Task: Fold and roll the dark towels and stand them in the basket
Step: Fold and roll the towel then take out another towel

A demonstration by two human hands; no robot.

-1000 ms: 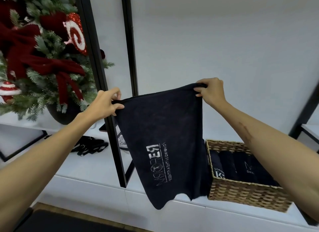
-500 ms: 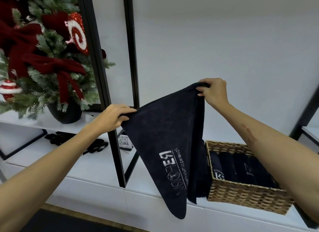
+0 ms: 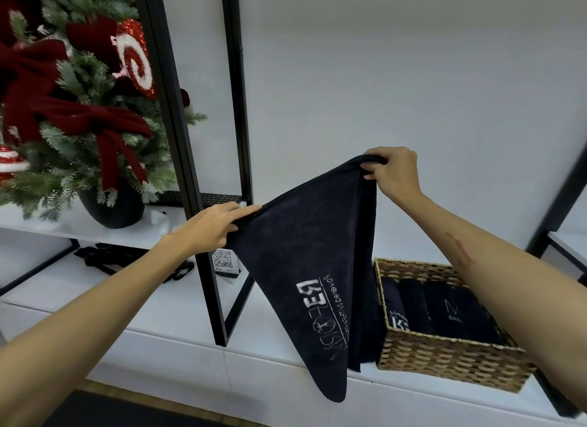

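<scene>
The left hand (image 3: pixel 211 228) and the right hand (image 3: pixel 392 172) each pinched a top corner of the dark towel (image 3: pixel 311 267), which hung in the air just beside the wicker basket (image 3: pixel 451 360) of rolled towels (image 3: pixel 444 312). The right corner was up higher. To fold it well, both corners should probably be level and pulled flat before they are brought together.

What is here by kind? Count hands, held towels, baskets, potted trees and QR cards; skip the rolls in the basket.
Hands: 2, the left hand and the right hand
Held towel: 1
Basket: 1
Potted tree: 1
QR card: 1
Total: 6
</scene>
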